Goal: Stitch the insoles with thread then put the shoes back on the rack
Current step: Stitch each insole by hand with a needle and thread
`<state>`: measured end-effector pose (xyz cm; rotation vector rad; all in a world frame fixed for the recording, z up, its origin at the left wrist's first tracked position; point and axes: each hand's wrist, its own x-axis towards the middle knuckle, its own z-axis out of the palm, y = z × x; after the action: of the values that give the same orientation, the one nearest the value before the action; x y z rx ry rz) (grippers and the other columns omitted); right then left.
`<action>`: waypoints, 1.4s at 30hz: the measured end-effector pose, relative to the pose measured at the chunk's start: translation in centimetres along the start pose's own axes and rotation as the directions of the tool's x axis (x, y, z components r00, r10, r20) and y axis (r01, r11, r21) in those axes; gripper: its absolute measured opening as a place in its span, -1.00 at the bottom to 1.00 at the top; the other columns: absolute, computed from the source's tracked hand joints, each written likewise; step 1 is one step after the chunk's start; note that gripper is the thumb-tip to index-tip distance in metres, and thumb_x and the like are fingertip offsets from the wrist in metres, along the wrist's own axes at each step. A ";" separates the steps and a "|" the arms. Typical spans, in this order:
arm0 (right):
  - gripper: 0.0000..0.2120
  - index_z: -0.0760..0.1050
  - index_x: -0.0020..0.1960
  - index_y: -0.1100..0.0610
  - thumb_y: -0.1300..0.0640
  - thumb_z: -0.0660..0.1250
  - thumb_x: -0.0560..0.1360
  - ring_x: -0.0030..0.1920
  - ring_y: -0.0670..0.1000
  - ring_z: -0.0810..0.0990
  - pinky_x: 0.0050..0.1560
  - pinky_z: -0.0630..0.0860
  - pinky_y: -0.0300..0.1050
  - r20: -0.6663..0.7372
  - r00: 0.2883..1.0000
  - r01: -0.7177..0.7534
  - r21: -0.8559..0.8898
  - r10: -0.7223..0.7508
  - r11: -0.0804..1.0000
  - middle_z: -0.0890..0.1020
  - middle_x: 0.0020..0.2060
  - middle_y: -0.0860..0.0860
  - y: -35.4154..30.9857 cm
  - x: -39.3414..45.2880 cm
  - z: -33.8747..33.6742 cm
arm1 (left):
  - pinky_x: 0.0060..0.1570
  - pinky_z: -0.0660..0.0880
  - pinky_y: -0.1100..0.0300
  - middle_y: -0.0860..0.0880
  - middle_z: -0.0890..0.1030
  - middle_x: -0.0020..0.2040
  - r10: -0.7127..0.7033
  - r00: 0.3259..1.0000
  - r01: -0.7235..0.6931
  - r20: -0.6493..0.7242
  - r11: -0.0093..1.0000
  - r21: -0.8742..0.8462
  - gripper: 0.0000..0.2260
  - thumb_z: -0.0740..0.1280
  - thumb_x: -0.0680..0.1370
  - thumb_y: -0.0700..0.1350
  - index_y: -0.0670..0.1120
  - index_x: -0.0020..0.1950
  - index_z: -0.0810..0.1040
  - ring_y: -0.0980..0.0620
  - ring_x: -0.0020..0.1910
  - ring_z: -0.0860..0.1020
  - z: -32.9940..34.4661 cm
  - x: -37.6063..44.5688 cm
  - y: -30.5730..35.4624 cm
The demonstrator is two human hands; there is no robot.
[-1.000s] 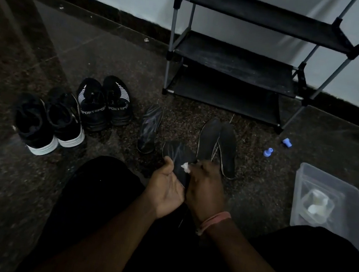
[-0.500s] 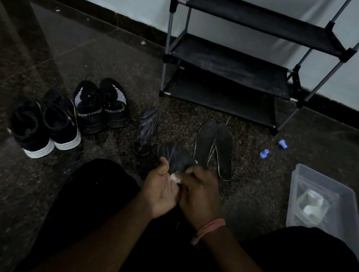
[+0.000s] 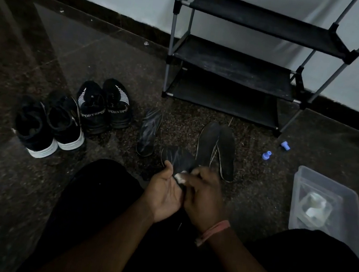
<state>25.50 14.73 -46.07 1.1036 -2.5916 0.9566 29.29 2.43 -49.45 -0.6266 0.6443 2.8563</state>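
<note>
Over the lap, above the dark floor point(image 3: 23, 205): left hand point(image 3: 165, 192) palm-up, thumb and curled fingers gripping a dark insole point(image 3: 176, 157); right hand point(image 3: 203, 197), knuckles up, pinching something small and white point(image 3: 179, 178) against it. Farther out on the floor, three more insoles point(image 3: 149, 131) point(image 3: 207, 142) point(image 3: 227, 153) flat, four black shoes point(image 3: 71, 117) left of them, rack point(image 3: 231, 62) by the wall.

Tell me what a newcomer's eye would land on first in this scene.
First the two hands meeting at centre: the left hand and right hand hold a dark insole, with a small white object between them. Next, two pairs of black shoes stand on the floor at the left, and three more insoles lie ahead. Behind them stands the shoe rack, its visible shelves bare, against the wall.
</note>
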 end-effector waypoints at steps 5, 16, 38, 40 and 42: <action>-0.66 0.70 0.01 -0.02 0.30 0.33 0.35 -0.16 0.08 0.51 -0.17 0.48 0.02 -0.078 0.987 -0.143 -0.042 0.139 0.989 0.53 -0.15 -0.01 1.2 0.8 -0.1 | 0.16 0.58 -0.04 -0.29 0.58 0.31 -0.013 1.000 0.013 -0.011 1.000 -0.015 -0.34 0.03 0.65 0.27 -0.26 0.29 0.60 -0.19 0.21 0.63 0.5 0.1 -0.2; -0.73 0.68 -0.04 -0.01 0.21 0.29 0.38 -0.18 0.08 0.49 -0.17 0.45 0.05 -0.025 0.997 -0.076 -0.039 0.075 0.996 0.51 -0.18 -0.01 0.0 0.5 0.3 | 0.31 0.44 -0.04 -0.27 0.58 0.31 -0.002 0.999 0.003 -0.051 1.000 0.007 -0.29 0.01 0.64 0.29 -0.28 0.36 0.54 -0.18 0.28 0.58 -0.3 0.5 -0.2; -0.77 0.69 -0.02 -0.06 0.20 0.37 0.41 -0.21 0.10 0.50 -0.20 0.43 -0.01 0.057 0.998 0.031 -0.093 -0.026 0.995 0.53 -0.19 0.00 0.9 -0.3 -0.3 | 0.32 0.42 -0.03 -0.30 0.57 0.30 0.060 0.996 -0.063 -0.061 0.997 -0.050 -0.35 0.04 0.66 0.25 -0.28 0.31 0.56 -0.20 0.25 0.57 0.5 0.2 0.4; -0.71 0.70 -0.03 -0.05 0.24 0.38 0.34 -0.20 0.12 0.51 -0.18 0.48 0.01 -0.051 0.988 -0.152 -0.126 0.146 0.980 0.54 -0.18 0.00 2.1 0.5 -0.4 | 0.36 0.40 -0.06 -0.29 0.52 0.38 0.061 0.996 -0.064 -0.060 0.997 -0.042 -0.34 0.02 0.66 0.26 -0.25 0.44 0.45 -0.20 0.34 0.53 0.8 0.2 0.1; -0.72 0.70 -0.03 -0.02 0.25 0.37 0.35 -0.19 0.12 0.51 -0.18 0.48 0.01 -0.031 0.992 -0.121 -0.086 0.119 0.989 0.54 -0.18 0.01 1.7 0.4 -0.3 | 0.38 0.39 -0.08 -0.28 0.51 0.41 0.064 0.996 -0.068 -0.067 0.996 -0.060 -0.35 0.02 0.66 0.26 -0.23 0.48 0.41 -0.21 0.38 0.50 0.4 0.2 0.1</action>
<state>24.05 15.53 -46.53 0.9171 -2.6766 0.8654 28.88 2.51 -49.13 -0.7241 0.5984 2.9384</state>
